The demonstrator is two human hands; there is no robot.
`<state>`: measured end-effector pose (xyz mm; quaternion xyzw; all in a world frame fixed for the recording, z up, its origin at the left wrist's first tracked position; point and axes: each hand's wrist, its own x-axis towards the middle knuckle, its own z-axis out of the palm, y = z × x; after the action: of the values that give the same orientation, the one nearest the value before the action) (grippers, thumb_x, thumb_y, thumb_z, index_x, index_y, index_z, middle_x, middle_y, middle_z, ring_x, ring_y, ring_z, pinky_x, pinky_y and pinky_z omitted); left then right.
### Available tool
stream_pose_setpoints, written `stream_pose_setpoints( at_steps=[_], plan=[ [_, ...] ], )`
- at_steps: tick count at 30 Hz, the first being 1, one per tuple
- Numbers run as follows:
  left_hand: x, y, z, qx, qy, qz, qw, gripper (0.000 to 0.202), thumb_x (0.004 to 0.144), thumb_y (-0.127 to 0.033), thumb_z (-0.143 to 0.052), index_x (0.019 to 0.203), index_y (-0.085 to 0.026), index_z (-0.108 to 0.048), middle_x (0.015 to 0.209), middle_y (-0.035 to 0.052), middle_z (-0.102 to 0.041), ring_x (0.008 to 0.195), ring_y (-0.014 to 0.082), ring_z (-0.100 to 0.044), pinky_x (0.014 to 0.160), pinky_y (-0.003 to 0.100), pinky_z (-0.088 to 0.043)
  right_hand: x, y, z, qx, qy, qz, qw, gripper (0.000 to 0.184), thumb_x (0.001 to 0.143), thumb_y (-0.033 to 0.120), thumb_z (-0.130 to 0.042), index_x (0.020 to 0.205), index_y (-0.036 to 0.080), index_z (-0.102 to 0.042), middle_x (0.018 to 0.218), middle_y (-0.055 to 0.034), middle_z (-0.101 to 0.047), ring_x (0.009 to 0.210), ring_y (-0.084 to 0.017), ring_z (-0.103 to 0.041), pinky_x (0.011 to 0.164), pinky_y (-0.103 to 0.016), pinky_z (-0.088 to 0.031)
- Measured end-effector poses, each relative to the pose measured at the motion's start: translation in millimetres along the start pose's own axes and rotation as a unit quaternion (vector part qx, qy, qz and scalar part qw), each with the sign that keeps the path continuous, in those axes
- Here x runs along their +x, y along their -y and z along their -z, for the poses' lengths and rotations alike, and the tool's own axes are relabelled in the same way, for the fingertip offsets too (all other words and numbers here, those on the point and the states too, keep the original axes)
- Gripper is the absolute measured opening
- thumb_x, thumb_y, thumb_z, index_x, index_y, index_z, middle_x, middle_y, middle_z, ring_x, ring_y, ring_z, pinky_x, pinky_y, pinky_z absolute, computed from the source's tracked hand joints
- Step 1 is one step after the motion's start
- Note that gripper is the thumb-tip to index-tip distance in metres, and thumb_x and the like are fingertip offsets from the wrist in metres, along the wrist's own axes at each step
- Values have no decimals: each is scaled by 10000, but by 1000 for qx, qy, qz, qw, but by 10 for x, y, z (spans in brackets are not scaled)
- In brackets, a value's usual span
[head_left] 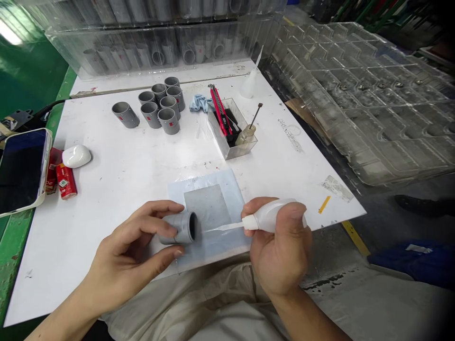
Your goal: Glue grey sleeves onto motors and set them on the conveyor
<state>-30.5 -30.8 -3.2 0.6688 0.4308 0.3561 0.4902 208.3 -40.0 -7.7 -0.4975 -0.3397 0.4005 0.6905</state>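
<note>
Clearly, left hand [130, 251] pinches tube [182, 225], right hand [279, 251] bottle [267, 215]; nozzle [229, 227] seemingly just outside rim [192, 213].

The white workbench [106, 189], grouped gray tubes [170, 125] and clear plastic trays [384, 128] show a workshop.

Bright, diffuse light covers the white surface [106, 203], paling it nearly to flat white in the middle. At upper left a harsh patch of glare burns out against the green background [31, 71]. Shadows are soft; a faint one edges the right side of the mouse [76, 156], and the mouth of the held tube [177, 226] is dark inside. Clear trays [362, 94] catch scattered pale reflections. The upper right background is dim, and the far right edge sinks to black. Wide-angle distortion stretches things toward the borders. The hands [282, 246] look slightly soft, as does the bottle [268, 215] with its nozzle.
</note>
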Motion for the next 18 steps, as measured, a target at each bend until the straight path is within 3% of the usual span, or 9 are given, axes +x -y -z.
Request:
stream_pose_setpoints(
  at_steps=[5, 18],
  plan=[
    [23, -40, 1, 25, 17, 3, 1000, 230, 968, -107, -763, 1000, -324, -690, 1373, -14, -706, 1212, 169, -693, 963, 261, -555, -18, -28, -10, -3, 15, 3, 1000, 455, 1077, 541, -618, 816, 217, -803, 785, -40, -775, 559, -163, -636, 500, -311, -517],
    [12, -76, -59, 36, -6, 22, 999, 215, 958, -137, -733, 954, -346, -684, 1319, -61, -724, 1162, 156, -704, 918, 258, -557, -32, 24, -3, -5, 27, -32, 999, 446, 1022, 567, -700, 771, 216, -816, 752, -20, -779, 546, -115, -639, 490, -218, -515]
  ],
)
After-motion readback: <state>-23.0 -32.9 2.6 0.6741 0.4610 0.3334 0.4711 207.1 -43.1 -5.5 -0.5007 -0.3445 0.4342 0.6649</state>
